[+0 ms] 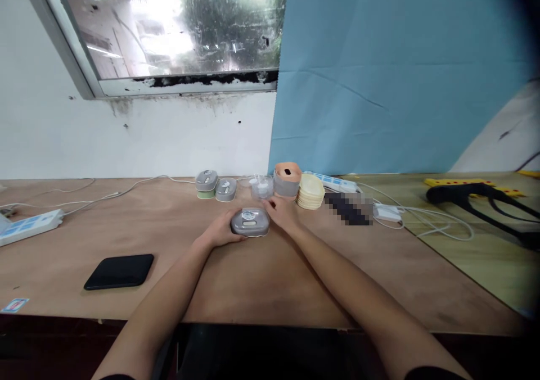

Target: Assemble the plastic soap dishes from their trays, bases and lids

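Resting in left grip [221, 229] (grey box [253, 229])

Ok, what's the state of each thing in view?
Grey case: looks shut, between the hands
Left hand: on the case's left end
Right hand: near its right end, contact unclear
Back-left grey cases: look shut
Yellow pieces: stacked
Peach container: stacked on grey
Black device: flat, dark
Left power strip: switches unreadable

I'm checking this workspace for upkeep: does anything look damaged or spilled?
The window frame's lower edge has ragged black patches, and the wall beneath is stained and marked, so both look worn. I see no spill.
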Tool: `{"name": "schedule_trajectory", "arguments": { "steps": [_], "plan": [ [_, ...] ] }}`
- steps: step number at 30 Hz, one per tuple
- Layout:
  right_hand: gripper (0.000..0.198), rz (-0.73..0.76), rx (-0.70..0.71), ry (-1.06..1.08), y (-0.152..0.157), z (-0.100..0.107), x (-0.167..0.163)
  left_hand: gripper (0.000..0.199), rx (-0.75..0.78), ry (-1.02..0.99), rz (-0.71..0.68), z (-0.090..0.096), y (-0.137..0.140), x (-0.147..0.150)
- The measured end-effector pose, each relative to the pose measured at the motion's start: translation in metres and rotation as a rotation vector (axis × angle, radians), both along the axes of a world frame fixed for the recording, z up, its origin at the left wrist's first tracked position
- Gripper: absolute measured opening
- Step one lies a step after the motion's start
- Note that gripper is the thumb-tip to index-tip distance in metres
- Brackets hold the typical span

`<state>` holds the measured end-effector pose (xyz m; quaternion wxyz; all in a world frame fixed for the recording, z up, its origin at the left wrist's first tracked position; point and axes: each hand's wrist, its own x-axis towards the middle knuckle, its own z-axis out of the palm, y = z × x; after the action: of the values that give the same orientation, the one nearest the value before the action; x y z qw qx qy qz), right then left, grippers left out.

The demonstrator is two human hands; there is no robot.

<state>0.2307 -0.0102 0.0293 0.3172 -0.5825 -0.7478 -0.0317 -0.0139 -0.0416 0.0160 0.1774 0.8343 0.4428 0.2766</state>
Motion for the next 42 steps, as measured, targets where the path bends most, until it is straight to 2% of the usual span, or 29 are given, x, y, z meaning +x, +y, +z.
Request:
{"name": "schedule_trajectory", "arguments": {
  "steps": [6,9,13,20,26,30,35,38,42],
  "plan": [
    [0.029,0.145,0.146,-0.167,0.053,0.037,-0.049,0.09,0.078,0.002,0.114,0.006,0.004,-0.022],
    [0.031,0.159,0.093,-0.249,0.075,0.046,-0.062,0.087,0.118,0.02,0.201,0.007,0.007,-0.036],
    [0.035,0.146,-0.038,-0.379,0.088,0.046,-0.062,0.088,0.157,0.045,0.271,0.007,0.012,-0.047],
    [0.043,0.132,-0.071,-0.475,0.08,0.044,-0.046,0.082,0.294,0.022,0.384,0.01,0.016,-0.044],
    [0.024,0.205,0.004,-0.6,0.073,0.052,-0.022,0.084,0.355,-0.088,0.552,0.019,0.02,-0.044],
    [0.025,0.192,0.037,-0.663,0.067,0.052,-0.009,0.087,0.331,-0.085,0.688,0.039,0.041,-0.036],
    [0.031,0.171,0.092,-0.612,0.056,0.047,-0.005,0.091,0.246,0.045,0.772,0.059,0.079,-0.009],
    [0.037,0.209,0.156,-0.545,0.051,0.05,-0.004,0.082,0.238,0.127,0.817,0.056,0.094,0.006],
    [0.032,0.378,0.201,-0.502,0.042,0.05,0.002,0.072,0.296,0.188,0.872,0.04,0.102,0.016]
  ]
}}
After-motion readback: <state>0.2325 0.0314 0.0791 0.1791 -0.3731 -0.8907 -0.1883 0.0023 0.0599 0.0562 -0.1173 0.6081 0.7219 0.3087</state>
